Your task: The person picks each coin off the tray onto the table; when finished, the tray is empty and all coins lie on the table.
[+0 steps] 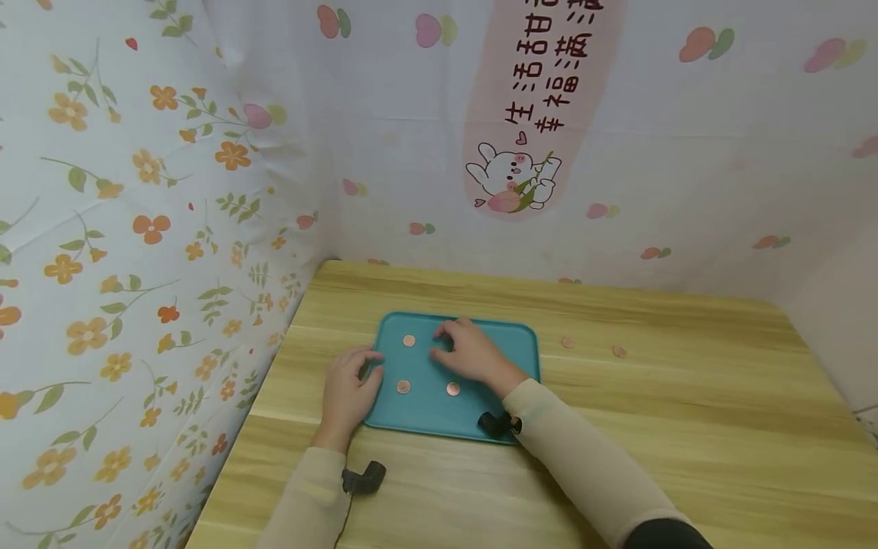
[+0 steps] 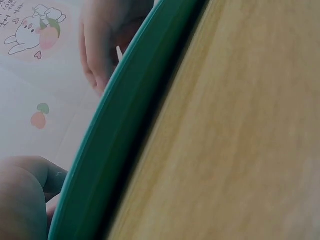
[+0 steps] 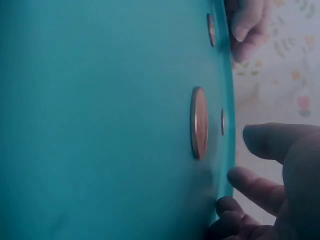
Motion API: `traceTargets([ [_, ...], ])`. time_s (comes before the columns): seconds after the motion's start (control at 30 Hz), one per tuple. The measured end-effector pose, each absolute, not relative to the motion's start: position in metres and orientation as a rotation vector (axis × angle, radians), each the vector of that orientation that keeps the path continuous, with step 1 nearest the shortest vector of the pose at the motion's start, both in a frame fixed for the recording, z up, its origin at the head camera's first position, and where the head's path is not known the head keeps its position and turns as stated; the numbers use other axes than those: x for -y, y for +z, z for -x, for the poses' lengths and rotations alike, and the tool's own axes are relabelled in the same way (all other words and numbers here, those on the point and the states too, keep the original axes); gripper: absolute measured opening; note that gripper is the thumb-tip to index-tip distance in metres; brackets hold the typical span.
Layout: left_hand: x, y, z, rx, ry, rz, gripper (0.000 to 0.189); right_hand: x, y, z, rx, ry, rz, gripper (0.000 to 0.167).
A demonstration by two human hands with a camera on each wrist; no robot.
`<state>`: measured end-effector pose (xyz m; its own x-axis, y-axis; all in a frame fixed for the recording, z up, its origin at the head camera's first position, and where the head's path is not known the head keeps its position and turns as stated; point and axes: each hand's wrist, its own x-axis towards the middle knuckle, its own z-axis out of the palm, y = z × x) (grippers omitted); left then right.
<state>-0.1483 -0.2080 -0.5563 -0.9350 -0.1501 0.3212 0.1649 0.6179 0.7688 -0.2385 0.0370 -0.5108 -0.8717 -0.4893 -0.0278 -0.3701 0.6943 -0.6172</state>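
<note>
My right hand (image 1: 469, 352) hovers over the far middle of a blue-green tray (image 1: 425, 423), thumb and fingers apart with nothing between them. On the tray lie three copper coins: a far-left coin (image 1: 408, 341), a near-left coin (image 1: 403, 387) and a near-middle coin (image 1: 453, 389). In the right wrist view, one coin (image 3: 199, 123) appears large, below the level of the thumb (image 3: 265, 139). Beside the tray's left rim is my left hand (image 1: 348, 389), loosely curved, its fingertips right at the edge. The left wrist view shows part of it (image 2: 20, 195) beside the tray wall (image 2: 112, 135).
Right of the tray, two more copper coins, a nearer coin (image 1: 567, 343) and a farther coin (image 1: 620, 351), lie on the wood-grain table (image 1: 686, 412). A flowered cloth (image 1: 158, 229) hangs at the left, and a white printed cloth (image 1: 405, 152) closes off the back.
</note>
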Motion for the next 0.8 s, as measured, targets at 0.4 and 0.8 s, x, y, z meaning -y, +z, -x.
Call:
traceTargets([
  [0.4,0.213,-0.555,0.15,2.506,-1.241,-0.011,0.021,0.011,-0.506,0.258,-2.653,-0.707,0.681,0.053],
  [0.8,0.21,-0.556,0.151,2.502,-1.247,0.001,0.022,0.028,-0.502,0.272,-2.586,-0.721,0.649,0.016],
])
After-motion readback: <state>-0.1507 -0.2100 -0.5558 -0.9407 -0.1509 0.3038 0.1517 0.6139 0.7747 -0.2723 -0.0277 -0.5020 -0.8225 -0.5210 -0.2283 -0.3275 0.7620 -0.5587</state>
